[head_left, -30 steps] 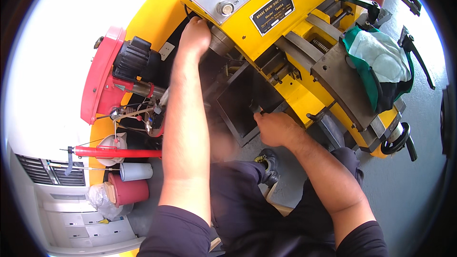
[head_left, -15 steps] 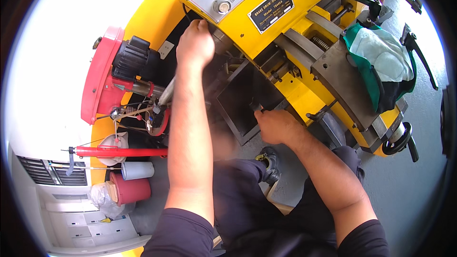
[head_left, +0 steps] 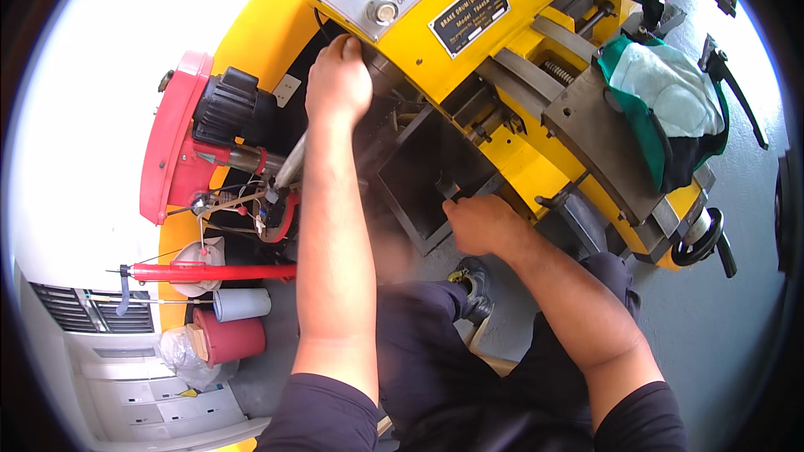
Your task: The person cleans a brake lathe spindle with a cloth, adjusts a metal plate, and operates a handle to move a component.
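My left hand [head_left: 338, 82] is closed at the lower left edge of the yellow brake lathe [head_left: 435, 67], beside a round metal part [head_left: 383, 74]. Its fingers curl away from view, and whatever they hold is hidden. Lower and to the right, my right hand [head_left: 486, 224] is closed around the near end of a small dark tool [head_left: 450, 186]. Only a short piece of that tool shows, too little to tell its kind. It sits over the dark square tray [head_left: 423, 243] with a grey metal rim, under the lathe.
A green and white cloth bundle [head_left: 666, 92] lies on the lathe's slide, near a black handwheel [head_left: 699, 238]. Left of my forearm stands a red machine [head_left: 176, 134] with a black motor [head_left: 233, 105]. Farther down are a red bar [head_left: 209, 271] and a red bucket [head_left: 234, 336].
The view has shifted slightly, so the lathe appears a little farther left. Both hands stay closed in nearly the same places; the dark tool shows slightly more clearly.
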`<state>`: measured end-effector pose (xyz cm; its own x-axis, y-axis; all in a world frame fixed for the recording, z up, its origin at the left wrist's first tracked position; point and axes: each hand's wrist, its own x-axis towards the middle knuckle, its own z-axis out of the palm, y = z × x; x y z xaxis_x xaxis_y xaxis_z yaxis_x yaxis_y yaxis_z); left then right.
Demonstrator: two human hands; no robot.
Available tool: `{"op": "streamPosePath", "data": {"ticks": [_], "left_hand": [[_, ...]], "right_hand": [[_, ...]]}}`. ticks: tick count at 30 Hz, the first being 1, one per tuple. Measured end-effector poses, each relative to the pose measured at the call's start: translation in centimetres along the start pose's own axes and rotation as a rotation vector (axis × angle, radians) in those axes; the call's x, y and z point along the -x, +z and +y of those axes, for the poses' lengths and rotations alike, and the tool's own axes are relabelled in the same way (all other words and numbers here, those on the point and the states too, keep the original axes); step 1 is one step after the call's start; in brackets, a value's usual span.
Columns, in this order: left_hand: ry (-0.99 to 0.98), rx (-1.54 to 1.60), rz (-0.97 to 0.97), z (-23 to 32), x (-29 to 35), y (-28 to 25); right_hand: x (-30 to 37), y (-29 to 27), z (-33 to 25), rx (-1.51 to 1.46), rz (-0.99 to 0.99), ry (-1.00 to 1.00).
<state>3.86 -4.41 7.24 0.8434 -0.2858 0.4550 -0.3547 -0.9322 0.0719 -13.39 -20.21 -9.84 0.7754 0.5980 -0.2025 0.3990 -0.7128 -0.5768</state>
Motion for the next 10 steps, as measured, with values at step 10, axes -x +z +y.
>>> {"op": "streamPosePath", "data": {"ticks": [10], "left_hand": [[0.057,-0.229,0.27,2.4,3.4,1.7]], "right_hand": [[0.6,-1.1,1.1,0.033,-0.03,0.056]]}}
